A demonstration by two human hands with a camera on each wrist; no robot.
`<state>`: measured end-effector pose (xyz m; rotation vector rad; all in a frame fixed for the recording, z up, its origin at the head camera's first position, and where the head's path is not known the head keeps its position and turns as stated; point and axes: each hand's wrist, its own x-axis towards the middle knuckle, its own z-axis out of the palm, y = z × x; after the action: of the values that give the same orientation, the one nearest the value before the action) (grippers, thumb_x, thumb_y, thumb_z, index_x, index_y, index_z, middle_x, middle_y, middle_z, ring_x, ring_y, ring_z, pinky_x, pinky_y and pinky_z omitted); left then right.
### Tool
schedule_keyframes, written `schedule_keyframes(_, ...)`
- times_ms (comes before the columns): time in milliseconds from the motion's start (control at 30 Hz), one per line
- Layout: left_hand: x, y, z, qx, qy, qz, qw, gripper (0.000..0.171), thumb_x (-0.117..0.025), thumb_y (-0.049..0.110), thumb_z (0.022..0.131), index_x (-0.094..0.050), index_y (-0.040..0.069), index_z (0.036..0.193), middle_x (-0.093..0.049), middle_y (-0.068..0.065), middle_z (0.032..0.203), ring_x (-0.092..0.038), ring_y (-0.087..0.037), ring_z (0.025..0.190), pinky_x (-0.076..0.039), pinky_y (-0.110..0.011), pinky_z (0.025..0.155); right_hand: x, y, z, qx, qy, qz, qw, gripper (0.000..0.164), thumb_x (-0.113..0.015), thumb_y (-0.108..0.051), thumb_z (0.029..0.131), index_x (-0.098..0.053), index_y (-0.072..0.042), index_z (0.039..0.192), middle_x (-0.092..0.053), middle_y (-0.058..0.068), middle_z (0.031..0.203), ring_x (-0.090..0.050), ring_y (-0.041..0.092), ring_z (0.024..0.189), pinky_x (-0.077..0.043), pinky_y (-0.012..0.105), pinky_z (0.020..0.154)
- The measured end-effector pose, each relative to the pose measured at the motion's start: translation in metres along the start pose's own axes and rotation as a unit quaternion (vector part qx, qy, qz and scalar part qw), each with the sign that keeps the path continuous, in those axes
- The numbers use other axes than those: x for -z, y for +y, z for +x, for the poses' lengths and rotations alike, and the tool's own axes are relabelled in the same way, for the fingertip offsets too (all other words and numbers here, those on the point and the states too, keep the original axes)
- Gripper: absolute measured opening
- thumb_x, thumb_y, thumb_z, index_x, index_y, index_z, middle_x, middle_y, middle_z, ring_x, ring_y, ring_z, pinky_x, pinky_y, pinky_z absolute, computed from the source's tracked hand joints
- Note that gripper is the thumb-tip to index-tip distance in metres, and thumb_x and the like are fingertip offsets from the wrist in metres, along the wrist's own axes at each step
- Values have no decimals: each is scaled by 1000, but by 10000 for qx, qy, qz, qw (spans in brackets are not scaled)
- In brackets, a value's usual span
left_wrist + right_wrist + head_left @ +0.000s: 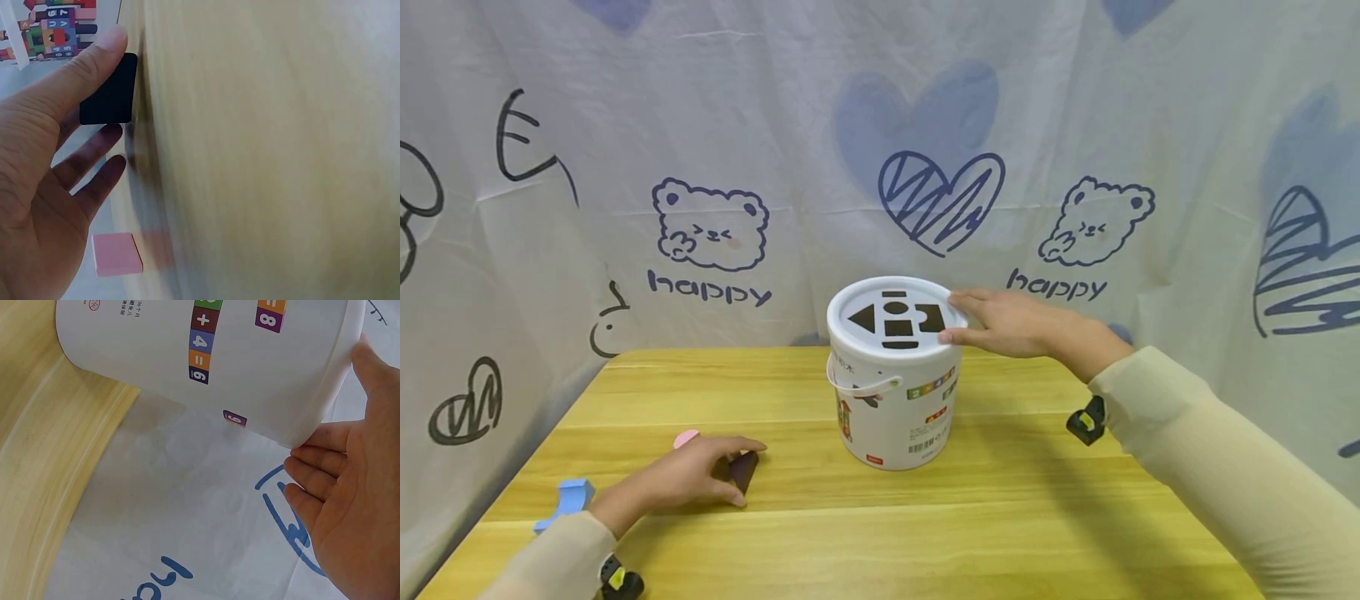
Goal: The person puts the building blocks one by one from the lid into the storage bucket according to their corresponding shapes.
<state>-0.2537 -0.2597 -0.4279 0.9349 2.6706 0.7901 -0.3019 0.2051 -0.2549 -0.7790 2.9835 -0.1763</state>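
Observation:
Low over the left part of the table, my left hand [696, 473] pinches a dark block [744, 471] between thumb and fingers. The left wrist view shows the block [109, 97] as a dark, nearly square face close to the wood, partly covered by the thumb. My right hand [1018, 323] rests at the right rim of a white bucket [895, 408], fingers mostly straight and thumb toward the near side. The bucket stands upright, its white lid [852, 304] on top with several shaped holes. In the right wrist view, the fingertips [303, 453] touch the lid's edge.
Behind the left hand lies a pink block [686, 437], and a blue curved block [574, 497] sits near the left forearm. The bucket's handle [865, 389] hangs at its front. A printed curtain [820, 167] closes off the back of the wooden table [1000, 517].

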Motion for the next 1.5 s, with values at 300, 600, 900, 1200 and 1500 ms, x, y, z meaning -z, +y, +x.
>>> schedule_keyframes(300, 0, 6, 4, -92, 200, 154, 9996, 62, -80, 40, 81, -61, 9, 131, -66, -2, 114, -62, -14, 95, -55, -29, 75, -1, 0, 0, -6, 13, -14, 10000, 99, -34, -82, 85, -27, -12, 156, -26, 13, 158, -31, 39, 140, -25, 58, 112)
schedule_keyframes(600, 20, 33, 12, -468, 697, 939, 9920, 56, -82, 27, 81, -60, 7, 129, -68, -3, 106, -66, -15, 89, -57, -27, 73, -2, 1, -1, -13, 4, -31, 10000, 100, -34, -82, 85, -26, -12, 156, -25, 13, 159, -30, 39, 140, -24, 57, 113)
schedule_keyframes(900, 53, 69, 20, -267, 988, 1370, 9853, 55, -79, 33, 83, -62, 8, 129, -68, -1, 106, -65, -15, 90, -56, -37, 74, -2, 0, -1, -11, -17, -38, 10000, 100, -33, -82, 85, -25, -12, 156, -24, 13, 159, -30, 40, 140, -24, 57, 113)
schedule_keyframes(1200, 89, 107, 33, -485, 1269, 1442, 9802, 51, -80, 27, 83, -62, 8, 127, -66, 0, 102, -65, -18, 90, -55, -30, 69, -2, -1, -2, 7, 5, -24, 10000, 99, -34, -81, 86, -26, -11, 156, -25, 13, 159, -30, 40, 140, -24, 57, 113)
schedule_keyframes(1500, 116, 145, 55, -684, 1411, 1889, 9694, 56, -79, 27, 84, -59, 3, 131, -69, -7, 103, -67, -22, 89, -57, -36, 73, -2, -1, -1, 26, 46, -37, 10000, 99, -35, -81, 86, -26, -10, 155, -26, 14, 158, -31, 40, 139, -25, 57, 113)
